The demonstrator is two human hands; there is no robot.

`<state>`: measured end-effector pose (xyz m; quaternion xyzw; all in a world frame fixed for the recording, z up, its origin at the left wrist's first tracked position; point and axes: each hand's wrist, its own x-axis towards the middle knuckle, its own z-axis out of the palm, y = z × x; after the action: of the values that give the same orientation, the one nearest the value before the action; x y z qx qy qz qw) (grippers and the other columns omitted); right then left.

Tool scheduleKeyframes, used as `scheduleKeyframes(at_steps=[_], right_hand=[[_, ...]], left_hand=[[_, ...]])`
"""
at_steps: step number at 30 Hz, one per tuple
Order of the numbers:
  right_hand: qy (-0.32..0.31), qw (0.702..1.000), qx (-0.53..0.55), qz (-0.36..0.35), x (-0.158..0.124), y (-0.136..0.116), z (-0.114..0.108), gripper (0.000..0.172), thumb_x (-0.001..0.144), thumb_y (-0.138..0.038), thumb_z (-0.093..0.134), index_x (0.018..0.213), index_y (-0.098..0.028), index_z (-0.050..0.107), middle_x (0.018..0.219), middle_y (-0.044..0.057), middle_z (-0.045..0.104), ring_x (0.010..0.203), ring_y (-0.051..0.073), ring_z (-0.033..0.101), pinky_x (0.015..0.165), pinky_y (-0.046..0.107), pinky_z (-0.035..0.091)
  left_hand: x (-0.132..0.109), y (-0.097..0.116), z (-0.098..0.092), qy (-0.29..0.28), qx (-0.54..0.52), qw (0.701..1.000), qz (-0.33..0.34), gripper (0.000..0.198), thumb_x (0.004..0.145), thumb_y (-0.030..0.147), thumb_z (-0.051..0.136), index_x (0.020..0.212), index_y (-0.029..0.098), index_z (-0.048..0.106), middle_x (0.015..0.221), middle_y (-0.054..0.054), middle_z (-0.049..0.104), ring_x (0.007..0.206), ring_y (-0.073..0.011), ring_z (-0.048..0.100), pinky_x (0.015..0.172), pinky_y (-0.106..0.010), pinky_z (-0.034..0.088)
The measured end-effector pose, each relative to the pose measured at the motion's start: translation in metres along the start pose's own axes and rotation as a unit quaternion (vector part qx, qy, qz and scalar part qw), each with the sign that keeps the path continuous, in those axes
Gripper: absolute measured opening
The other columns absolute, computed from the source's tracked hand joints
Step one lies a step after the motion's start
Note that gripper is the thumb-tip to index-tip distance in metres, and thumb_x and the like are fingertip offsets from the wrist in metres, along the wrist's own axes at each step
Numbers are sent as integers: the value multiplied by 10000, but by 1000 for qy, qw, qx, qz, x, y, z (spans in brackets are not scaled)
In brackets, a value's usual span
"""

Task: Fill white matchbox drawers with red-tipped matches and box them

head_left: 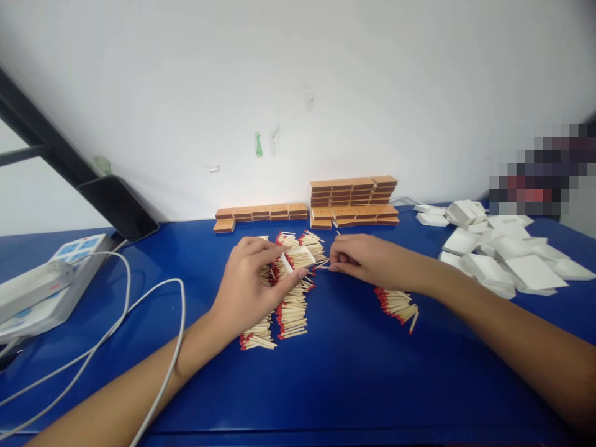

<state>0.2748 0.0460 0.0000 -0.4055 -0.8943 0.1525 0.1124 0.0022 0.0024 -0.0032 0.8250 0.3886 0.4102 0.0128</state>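
Observation:
My left hand grips a small white matchbox tray between thumb and fingers. Several matches lie inside that tray. Just to its right, my right hand is closed, with the fingertips pinching a match. Below and around the tray, rows of red-tipped matches are spread on the blue table. A smaller bunch of matches lies under my right forearm. My left hand and the tray hide part of the rows.
Orange matchboxes are stacked against the wall, with a lower row to their left. White empty trays are heaped at right. A power strip, a phone and a white cable occupy the left; the cable crosses my left forearm.

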Motion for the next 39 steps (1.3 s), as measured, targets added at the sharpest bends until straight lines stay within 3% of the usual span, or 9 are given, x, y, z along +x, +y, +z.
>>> scheduleKeyframes(at_steps=[6, 9, 14, 20, 27, 35, 39], right_hand=[[69, 998, -3, -2, -10, -11, -23, 230, 1035, -401, 534, 911, -227, 621, 849, 35, 660, 762, 192, 584, 678, 318, 393], [97, 995, -3, -36, -13, -26, -24, 224, 1051, -383, 536, 911, -225, 611, 873, 31, 652, 763, 178, 586, 685, 306, 404], [84, 993, -29, -82, -13, -45, -10, 169, 1051, -292, 544, 919, -208, 606, 939, 33, 644, 754, 164, 588, 670, 300, 405], [97, 989, -6, -114, -12, -49, -1, 166, 1050, -312, 578, 931, -202, 613, 953, 31, 667, 765, 164, 597, 669, 297, 398], [75, 991, 64, -88, -10, -55, 0, 161, 1052, -305, 563, 930, -210, 607, 966, 41, 688, 790, 167, 619, 707, 294, 421], [119, 992, 35, -33, -6, -35, -12, 195, 1017, -352, 558, 900, -218, 639, 857, 43, 656, 770, 185, 577, 706, 313, 401], [63, 998, 2, -17, 1, -10, -6, 108, 974, -268, 578, 915, -205, 643, 886, 54, 646, 818, 195, 577, 716, 309, 391]], left_hand=[[-3, -3, 2, -25, 11, 1000, -4, 360, 896, 458, 813, 1111, 171, 785, 1033, -92, 755, 972, -272, 632, 879, -461, 521], [-4, 1, 3, -49, 1, 999, 6, 380, 884, 460, 824, 1140, 181, 786, 1029, -98, 743, 998, -287, 622, 906, -482, 518], [-5, 8, 2, -64, -38, 997, 29, 387, 875, 413, 844, 1179, 183, 778, 1053, -95, 730, 1025, -270, 614, 939, -465, 522], [-3, 10, 0, -66, -74, 994, 48, 356, 865, 376, 859, 1142, 167, 776, 1046, -90, 731, 1033, -252, 620, 937, -439, 527], [-2, 11, 0, -76, -80, 993, 38, 360, 863, 378, 860, 1165, 202, 776, 1054, -94, 738, 1033, -271, 628, 922, -459, 533], [-2, 7, 0, -45, -41, 998, -4, 328, 893, 432, 823, 1145, 226, 787, 1032, -86, 750, 1001, -276, 639, 893, -456, 532], [-1, 2, -1, -4, -10, 1000, -18, 308, 898, 477, 808, 1055, 212, 793, 1021, -76, 757, 969, -261, 656, 867, -440, 528]])
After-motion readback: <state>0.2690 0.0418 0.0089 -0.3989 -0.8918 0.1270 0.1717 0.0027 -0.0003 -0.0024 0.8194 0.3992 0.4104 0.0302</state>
